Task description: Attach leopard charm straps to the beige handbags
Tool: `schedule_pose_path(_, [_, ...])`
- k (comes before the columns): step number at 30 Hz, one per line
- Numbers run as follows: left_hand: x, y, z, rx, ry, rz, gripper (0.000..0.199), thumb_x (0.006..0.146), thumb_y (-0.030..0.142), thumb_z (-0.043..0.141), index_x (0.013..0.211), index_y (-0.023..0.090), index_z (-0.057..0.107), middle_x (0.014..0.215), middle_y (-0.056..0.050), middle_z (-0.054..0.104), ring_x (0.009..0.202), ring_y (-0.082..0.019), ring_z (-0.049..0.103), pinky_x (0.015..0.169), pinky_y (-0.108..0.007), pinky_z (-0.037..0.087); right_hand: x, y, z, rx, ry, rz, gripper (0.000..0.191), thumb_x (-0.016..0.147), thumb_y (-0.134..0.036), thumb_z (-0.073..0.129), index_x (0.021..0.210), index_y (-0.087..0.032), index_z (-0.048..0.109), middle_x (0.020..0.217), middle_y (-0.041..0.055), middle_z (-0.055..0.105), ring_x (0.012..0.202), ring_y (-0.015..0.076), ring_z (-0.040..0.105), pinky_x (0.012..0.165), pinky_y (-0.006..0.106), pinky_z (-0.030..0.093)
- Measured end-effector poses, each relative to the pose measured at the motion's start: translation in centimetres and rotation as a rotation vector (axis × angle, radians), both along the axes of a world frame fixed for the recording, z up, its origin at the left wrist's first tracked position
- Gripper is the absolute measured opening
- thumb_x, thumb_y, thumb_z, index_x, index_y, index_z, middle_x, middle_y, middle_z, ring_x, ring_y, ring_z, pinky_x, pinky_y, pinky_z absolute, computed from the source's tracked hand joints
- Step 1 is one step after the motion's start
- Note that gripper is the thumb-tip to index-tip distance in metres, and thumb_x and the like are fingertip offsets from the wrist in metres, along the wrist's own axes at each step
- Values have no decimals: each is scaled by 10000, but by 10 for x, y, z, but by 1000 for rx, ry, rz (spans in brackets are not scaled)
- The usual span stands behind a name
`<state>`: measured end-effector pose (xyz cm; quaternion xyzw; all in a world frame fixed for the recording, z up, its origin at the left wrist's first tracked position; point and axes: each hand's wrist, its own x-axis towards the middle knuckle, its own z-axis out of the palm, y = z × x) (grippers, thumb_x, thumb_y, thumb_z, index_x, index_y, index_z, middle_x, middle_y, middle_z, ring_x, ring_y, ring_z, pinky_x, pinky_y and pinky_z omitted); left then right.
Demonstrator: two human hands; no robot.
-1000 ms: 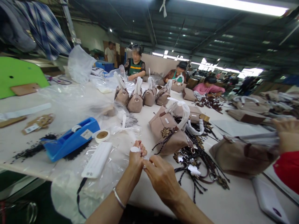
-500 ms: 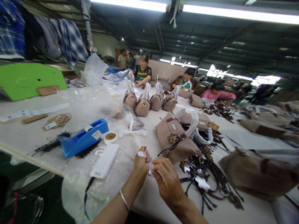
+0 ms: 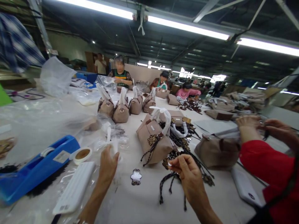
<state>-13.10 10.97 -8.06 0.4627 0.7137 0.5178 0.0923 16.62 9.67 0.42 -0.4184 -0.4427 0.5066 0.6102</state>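
My left hand [image 3: 108,163] is over the table beside a white strip [image 3: 109,133] and crumpled clear plastic; its thumb stands apart from the fingers, which are partly hidden. With thumb and fingertips, my right hand [image 3: 187,169] pinches a leopard-print charm [image 3: 166,162] with a small white piece showing at the fingertips. Dark braided cords [image 3: 164,183] hang below that hand. Between my hands lies a bear-shaped charm [image 3: 136,177] with a silvery-white face and dark edge. Just behind, a taupe handbag [image 3: 160,152] carries a leopard-print charm and braided cord.
To the left are a blue tape dispenser [image 3: 44,168], a tape roll [image 3: 81,154] and a white power bank-like block [image 3: 74,186]. Several small handbags [image 3: 121,112] stand farther back. A co-worker's red sleeve [image 3: 263,161] reaches in at right, near another bag [image 3: 217,152].
My hands, close together before, have moved apart, the right one to the pile of charms. A bear-shaped charm now lies between them. The view has swung right, showing a red-sleeved co-worker.
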Motion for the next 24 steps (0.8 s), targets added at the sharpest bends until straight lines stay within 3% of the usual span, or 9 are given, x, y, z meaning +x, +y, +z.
schedule_pose_path(2, [18,-15,18,153,132,-30,426,876,407,462,1224,163,488,1328,-184,509,1325,-332,390,1079,-538,338,2,-1,-1,26,-60,-5,309,812,-490,668,807,-193,582,748,24,677,733,187,676,722,346,587])
schedule_pose_path(5, [63,-37,48,130,102,-417,409,925,396,418,1296,229,470,1344,-118,535,1258,-273,480,1052,-456,394,-6,-7,-3,84,-170,20,316,846,-496,622,832,-182,591,797,57,704,780,206,688,779,370,575])
schedule_pose_path(9, [111,-48,70,-103,-93,-847,353,959,422,353,1178,234,554,917,-41,685,847,-185,635,781,-295,498,-13,-13,2,134,-220,-13,293,865,-475,604,866,-183,598,879,82,717,851,215,684,820,363,553])
schedule_pose_path(11, [117,-47,69,-186,-144,-876,361,963,438,326,988,210,606,651,7,605,645,-159,585,646,-262,469,-9,-15,6,115,-184,-4,297,858,-480,613,851,-184,594,865,78,717,836,213,686,816,357,553])
schedule_pose_path(13, [117,-44,66,-175,-160,-803,355,960,433,335,889,200,594,602,15,556,598,-152,547,606,-253,448,-3,-16,9,74,-154,20,314,845,-494,627,825,-182,595,835,71,712,814,210,687,812,353,554])
schedule_pose_path(16, [117,-42,65,7,-99,-721,259,937,368,419,1089,208,554,975,-52,648,734,-149,583,703,-263,474,1,-19,9,28,-145,68,332,827,-504,647,796,-177,597,794,65,701,772,200,675,780,341,556])
schedule_pose_path(18, [122,-41,69,58,-17,-825,300,924,328,464,1209,246,506,1186,-65,610,819,-144,604,752,-257,477,0,-21,9,23,-130,109,335,821,-502,657,784,-175,594,762,60,689,750,192,662,754,332,557])
schedule_pose_path(21, [129,-36,74,-15,64,-949,205,950,319,425,1044,249,594,970,-16,671,803,-140,616,722,-229,460,0,-20,10,3,-76,158,336,818,-500,665,781,-174,594,742,51,674,755,189,655,758,335,553])
schedule_pose_path(24, [127,-29,70,-21,91,-877,290,973,335,360,874,219,607,768,0,626,728,-134,598,688,-223,442,9,-15,14,-55,-4,180,329,810,-492,678,780,-177,588,749,42,668,738,182,653,742,336,552])
